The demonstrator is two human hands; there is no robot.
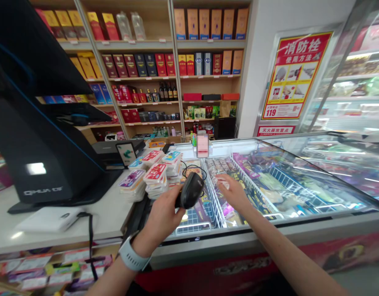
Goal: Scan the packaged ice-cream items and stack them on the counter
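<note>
My left hand (166, 207), with a pale watch band at its wrist, is wrapped round a black barcode scanner (191, 190). Its dark cable loops behind it over the freezer. Further right, my right hand (233, 192) reaches over the chest freezer (300, 224). Its thumb and fingers look parted, with a small whitish patch between them that I cannot make out. Beneath it, wrapped ice creams (254, 198) lie among white wire baskets (212, 193). Stacks of packaged cards or flat packs (155, 174) stand left of the scanner.
At left, a black checkout terminal (50, 164) stands on the pale counter (109, 224), with a white box (50, 219) and black cable in front. A small framed display (126, 155) sits behind the stacks. Shelves (140, 82) of boxes and bottles line the back; a red poster (297, 76) hangs right.
</note>
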